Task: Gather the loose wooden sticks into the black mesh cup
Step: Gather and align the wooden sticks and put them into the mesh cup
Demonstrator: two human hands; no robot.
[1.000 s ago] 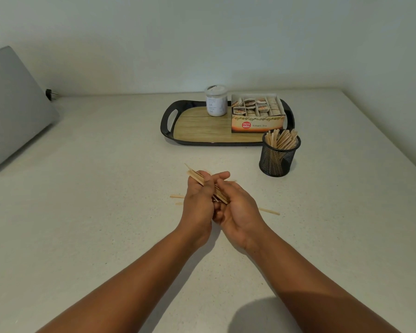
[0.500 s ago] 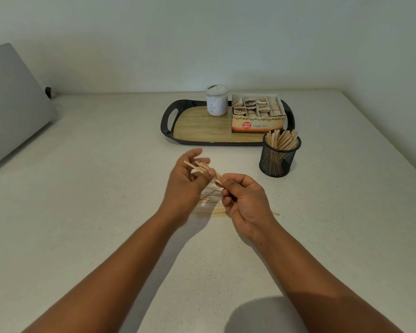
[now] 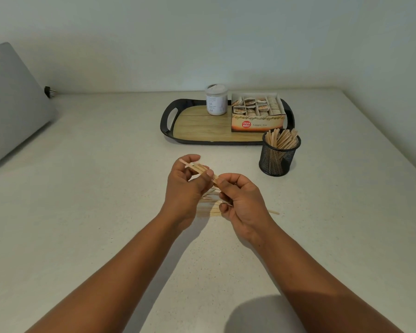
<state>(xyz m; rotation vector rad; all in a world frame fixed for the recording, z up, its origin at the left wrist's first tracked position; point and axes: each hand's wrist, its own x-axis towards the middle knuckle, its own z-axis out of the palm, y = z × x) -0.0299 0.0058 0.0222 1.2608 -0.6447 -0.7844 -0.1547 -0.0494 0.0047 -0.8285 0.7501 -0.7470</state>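
A: What sat on the counter [image 3: 94, 212], going from the biggest thing down?

B: A grey slab [image 3: 12, 104] leaned at the far left. At the far right was the black tray [image 3: 168, 116] carrying a white jar [image 3: 216, 100] and a tea box [image 3: 258, 111]. Just near of the tray stood the black mesh cup [image 3: 277, 157], already packed with sticks standing upright.

A: And the hands?

B: A second before, both were bunched low over the pile. By this moment they had lifted and drawn slightly apart. The left hand [image 3: 187, 186] had its grip curled round a small bundle of wooden sticks [image 3: 203, 169], thumb pressing on top. The right hand [image 3: 243, 200] pinched the bundle's near end, fingers curled.

A: So everything was picked up?

B: No. Loose sticks [image 3: 211, 207] lay fanned on the counter under and between the hands, one poking out to the right [image 3: 273, 212].

A: What did that mean for the job?

B: I'd judge a handful was squared up and ready to carry right to the cup, well apart from it. At least one more pass seemed needed.
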